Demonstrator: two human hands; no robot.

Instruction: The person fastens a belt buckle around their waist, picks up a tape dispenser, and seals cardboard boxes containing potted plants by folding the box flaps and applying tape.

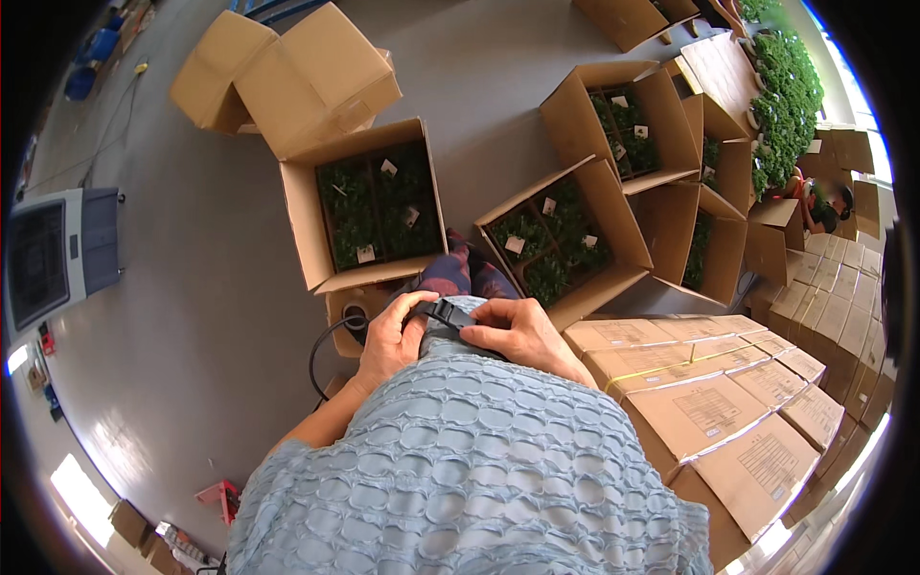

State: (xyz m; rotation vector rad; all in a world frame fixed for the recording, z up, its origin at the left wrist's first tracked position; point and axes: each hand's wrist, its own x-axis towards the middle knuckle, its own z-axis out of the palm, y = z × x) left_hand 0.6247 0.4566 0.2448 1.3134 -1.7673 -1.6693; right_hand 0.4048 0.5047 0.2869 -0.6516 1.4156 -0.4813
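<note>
At my waist, over a light blue textured top [479, 431], I have a black strap with a plastic buckle [448, 313]. My left hand [391, 337] pinches the strap at the buckle's left end. The fingers of my right hand [525, 335] are closed on the buckle's right end, with the thumb on it. A black cable [314, 359] hangs by my left wrist. Just beyond my hands stand two open cardboard boxes: one [297, 225] ahead to the left, one [628, 220] to the right. Both hold green leafy plants with small white tags, between cardboard dividers.
Flattened cardboard boxes [311, 72] lie beyond the left box. More open boxes of plants [676, 120] stand at the right. Strapped cartons [709, 402] are stacked beside my right arm. A grey cooler-like machine [96, 240] stands far left. Another person [822, 211] is at the far right.
</note>
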